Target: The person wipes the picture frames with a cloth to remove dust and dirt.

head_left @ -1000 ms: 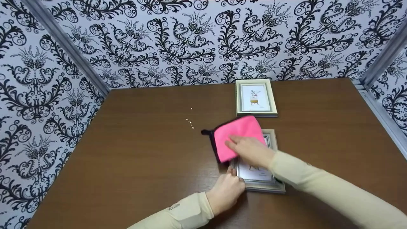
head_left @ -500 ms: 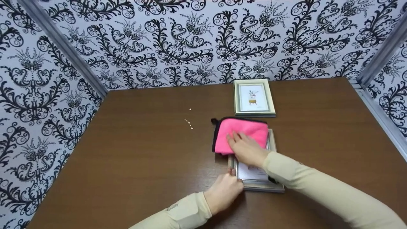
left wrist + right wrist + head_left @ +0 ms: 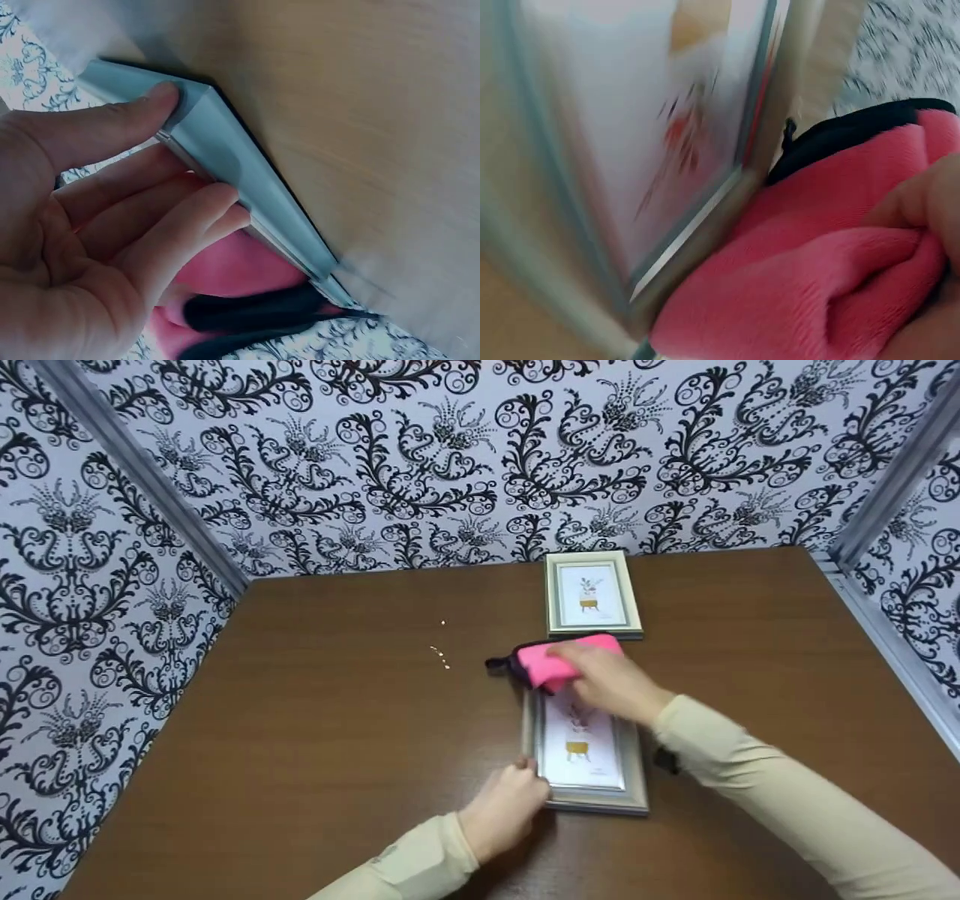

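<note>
A pale picture frame (image 3: pixel 634 780) with a plant-in-a-pot print lies nearest the person. My left hand (image 3: pixel 504 808) grips its near left side; in the left wrist view the thumb presses on the frame's border (image 3: pixel 247 169) near a corner and the fingers (image 3: pixel 214 202) lie along the inner edge. My right hand (image 3: pixel 615 681) holds a folded pink cloth (image 3: pixel 536 661) with black edging and a loop at the frame's far end. In the right wrist view the cloth (image 3: pixel 795 285) is bunched between fingers and thumb, against the frame's border. The far right corner is hidden by the right hand.
A second, similar picture frame (image 3: pixel 632 607) lies behind the cloth, near the back wall (image 3: pixel 405 472) with its black-and-white pattern. Several small white specks (image 3: pixel 440 656) show on the brown table (image 3: pixel 322 720), left of the cloth.
My right hand has moved the cloth toward the far end of the near frame and bunched it, baring most of the print. The near frame and left hand have shifted slightly left.
</note>
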The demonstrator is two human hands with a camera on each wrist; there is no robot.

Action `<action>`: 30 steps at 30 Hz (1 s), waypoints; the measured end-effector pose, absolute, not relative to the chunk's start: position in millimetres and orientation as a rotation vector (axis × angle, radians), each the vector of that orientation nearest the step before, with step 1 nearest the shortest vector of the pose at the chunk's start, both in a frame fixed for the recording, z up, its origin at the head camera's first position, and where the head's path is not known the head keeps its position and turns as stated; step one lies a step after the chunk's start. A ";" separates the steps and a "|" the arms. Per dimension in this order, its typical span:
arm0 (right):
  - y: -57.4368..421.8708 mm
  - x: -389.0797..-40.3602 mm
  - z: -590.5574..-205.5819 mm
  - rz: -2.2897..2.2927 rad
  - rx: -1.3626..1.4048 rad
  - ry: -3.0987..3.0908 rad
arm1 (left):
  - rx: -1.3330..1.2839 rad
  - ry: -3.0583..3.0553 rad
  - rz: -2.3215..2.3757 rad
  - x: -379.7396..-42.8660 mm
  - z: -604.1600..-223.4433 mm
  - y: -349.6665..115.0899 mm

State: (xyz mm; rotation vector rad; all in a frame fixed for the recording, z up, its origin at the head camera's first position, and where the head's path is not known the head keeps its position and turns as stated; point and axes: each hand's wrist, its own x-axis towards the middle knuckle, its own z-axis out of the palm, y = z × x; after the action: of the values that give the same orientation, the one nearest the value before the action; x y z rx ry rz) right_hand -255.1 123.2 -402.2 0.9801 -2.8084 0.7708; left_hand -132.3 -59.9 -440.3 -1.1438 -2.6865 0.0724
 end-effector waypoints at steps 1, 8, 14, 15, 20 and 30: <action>131.1 -256.7 -398.0 0.849 0.955 -2.782 | -1.132 -2.706 0.041 -133.1 -440.1 -64.4; 192.5 -263.6 -367.0 1.060 0.852 -2.587 | -1.026 -2.733 -0.140 -140.3 -442.5 -97.2; 233.5 -259.1 -352.0 0.942 0.755 -2.530 | -0.943 -2.731 -0.225 -151.8 -442.0 -120.9; 237.9 -258.1 -352.5 0.927 0.743 -2.534 | -0.923 -2.735 -0.240 -154.0 -441.9 -125.1; 246.5 -253.2 -374.2 0.913 0.699 -2.622 | -0.817 -2.768 -0.274 -164.8 -442.6 -142.7; 224.3 -216.7 -440.2 0.693 0.842 -2.929 | -0.726 -2.762 -0.297 -191.5 -442.7 -150.7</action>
State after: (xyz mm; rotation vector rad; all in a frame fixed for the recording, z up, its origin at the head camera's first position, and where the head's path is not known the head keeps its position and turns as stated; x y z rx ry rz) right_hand -216.7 224.3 -440.2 0.8421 -2.9288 0.6929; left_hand -191.5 -150.7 -442.7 -0.7264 -2.7619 -0.2970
